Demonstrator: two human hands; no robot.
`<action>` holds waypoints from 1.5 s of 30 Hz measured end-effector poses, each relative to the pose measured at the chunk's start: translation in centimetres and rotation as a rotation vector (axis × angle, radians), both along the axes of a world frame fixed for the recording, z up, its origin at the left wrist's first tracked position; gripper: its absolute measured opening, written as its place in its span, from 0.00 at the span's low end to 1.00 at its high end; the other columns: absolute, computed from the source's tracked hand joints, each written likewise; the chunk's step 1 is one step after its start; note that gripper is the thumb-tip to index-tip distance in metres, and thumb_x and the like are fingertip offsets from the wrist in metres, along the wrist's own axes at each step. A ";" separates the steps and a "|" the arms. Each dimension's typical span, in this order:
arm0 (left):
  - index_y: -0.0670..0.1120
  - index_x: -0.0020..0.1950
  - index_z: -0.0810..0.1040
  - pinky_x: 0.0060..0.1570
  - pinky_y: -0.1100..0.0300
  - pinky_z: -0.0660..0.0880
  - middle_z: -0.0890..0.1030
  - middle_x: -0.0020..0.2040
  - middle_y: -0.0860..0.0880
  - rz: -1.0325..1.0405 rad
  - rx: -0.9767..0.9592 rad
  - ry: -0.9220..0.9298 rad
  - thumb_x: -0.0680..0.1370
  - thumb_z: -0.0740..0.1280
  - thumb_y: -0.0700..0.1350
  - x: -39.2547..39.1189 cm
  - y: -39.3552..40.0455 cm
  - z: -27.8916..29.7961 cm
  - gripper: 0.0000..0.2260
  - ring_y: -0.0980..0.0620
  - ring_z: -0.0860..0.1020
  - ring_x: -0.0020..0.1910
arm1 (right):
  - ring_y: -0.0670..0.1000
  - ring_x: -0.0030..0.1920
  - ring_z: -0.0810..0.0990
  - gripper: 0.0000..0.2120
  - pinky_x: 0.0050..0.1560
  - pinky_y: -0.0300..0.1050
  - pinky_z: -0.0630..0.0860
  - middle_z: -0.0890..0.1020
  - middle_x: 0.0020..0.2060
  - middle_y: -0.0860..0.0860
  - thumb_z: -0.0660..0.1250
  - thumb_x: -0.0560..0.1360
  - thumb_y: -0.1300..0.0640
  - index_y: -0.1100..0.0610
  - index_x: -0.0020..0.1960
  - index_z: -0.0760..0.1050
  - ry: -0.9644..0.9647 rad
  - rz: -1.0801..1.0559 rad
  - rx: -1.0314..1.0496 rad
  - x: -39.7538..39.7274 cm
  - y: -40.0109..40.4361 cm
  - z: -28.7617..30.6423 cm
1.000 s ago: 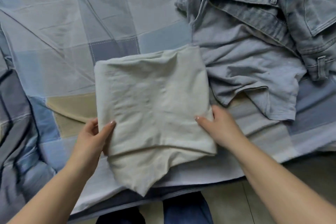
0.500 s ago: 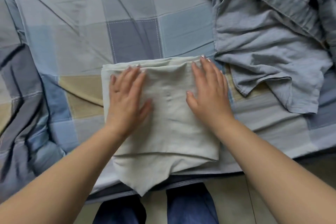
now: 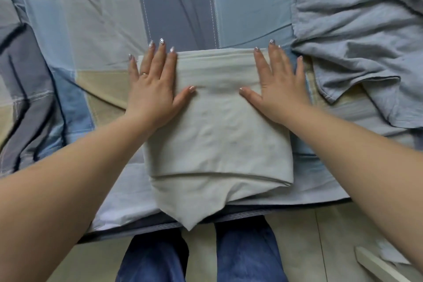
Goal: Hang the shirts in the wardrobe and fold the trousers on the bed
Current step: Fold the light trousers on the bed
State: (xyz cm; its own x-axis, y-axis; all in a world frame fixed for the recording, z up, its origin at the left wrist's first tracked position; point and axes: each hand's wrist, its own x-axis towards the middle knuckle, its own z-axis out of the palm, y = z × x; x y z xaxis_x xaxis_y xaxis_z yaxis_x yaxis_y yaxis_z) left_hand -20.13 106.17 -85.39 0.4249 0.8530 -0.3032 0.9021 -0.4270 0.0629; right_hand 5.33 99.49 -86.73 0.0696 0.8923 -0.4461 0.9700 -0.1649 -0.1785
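On bed (image 3: 174, 2), folded cream trousers (image 3: 217, 135)

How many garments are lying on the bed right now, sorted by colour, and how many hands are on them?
Cream garments: 1, the folded trousers
Blue-grey garments: 1 visible, the crumpled garment at the right; whether it is one piece cannot be told
Hands: 2, the left hand and right hand, both pressing flat on the folded trousers
Total: 2 garments, 2 hands

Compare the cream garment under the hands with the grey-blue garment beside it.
The cream garment is folded into a neat block; the grey-blue garment lies crumpled and spread open. The left hand and right hand press flat on the cream one; nothing touches the grey-blue one. Both lie on the checked bedsheet.
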 end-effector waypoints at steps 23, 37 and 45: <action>0.51 0.75 0.61 0.70 0.48 0.66 0.69 0.72 0.51 0.686 -0.385 -0.665 0.75 0.69 0.55 -6.0 -9.9 1.3 0.31 0.52 0.68 0.70 | 0.46 0.67 0.67 0.31 0.63 0.41 0.68 0.67 0.70 0.52 0.66 0.77 0.53 0.57 0.76 0.58 0.703 -0.706 0.082 1.0 -9.7 2.1; 0.50 0.61 0.78 0.40 0.60 0.80 0.84 0.54 0.50 0.869 -0.970 -0.951 0.68 0.74 0.51 -7.6 -3.9 3.0 0.22 0.51 0.83 0.51 | 0.53 0.49 0.83 0.14 0.49 0.48 0.79 0.83 0.51 0.54 0.70 0.73 0.59 0.57 0.58 0.76 1.218 -1.252 -0.195 -2.2 -9.3 4.6; 0.49 0.56 0.81 0.42 0.59 0.80 0.84 0.53 0.47 0.742 -0.984 -0.940 0.64 0.78 0.58 -8.0 -4.5 12.0 0.25 0.48 0.83 0.51 | 0.56 0.50 0.83 0.22 0.48 0.51 0.81 0.84 0.52 0.57 0.72 0.67 0.56 0.59 0.60 0.76 1.379 -1.452 -0.049 -5.7 -15.8 14.5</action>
